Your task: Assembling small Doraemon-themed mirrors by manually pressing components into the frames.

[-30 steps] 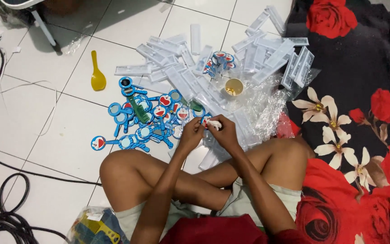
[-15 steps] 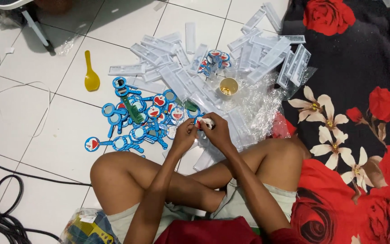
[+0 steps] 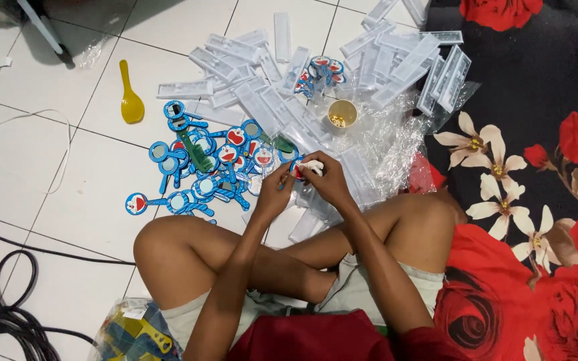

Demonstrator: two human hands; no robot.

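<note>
A person sits cross-legged on a white tiled floor (image 3: pixel 81 194), both hands meeting just in front of the knees; the left hand (image 3: pixel 274 194) has its fingers curled in, pinching the edge of a small blue-rimmed toy piece (image 3: pixel 300 167), while the right hand (image 3: pixel 329 179) closes over the same piece from the other side, with a small white part showing between the fingertips; how tightly either hand grips cannot be told; the piece sits at the near edge of a heap of blue round-headed toy mirrors (image 3: pixel 202 167) spread on the tiles to the left, a green comb (image 3: pixel 200 158) lying among them; beyond the hands lies a scatter of clear plastic cases (image 3: pixel 282 100), with a second small cluster of blue toys (image 3: pixel 319 70) on top of them and a small yellow cup (image 3: pixel 342 113) standing just to the right; crumpled clear wrap (image 3: pixel 396 144) lies between the cup and a black blanket with red and white flowers (image 3: pixel 536 134); a yellow plastic spoon (image 3: pixel 130 100) lies apart on the tiles to the left; black cables (image 3: pixel 8 321) coil at the lower left, near a bag of yellow and blue items (image 3: pixel 135 331) beside the person's hip.
</note>
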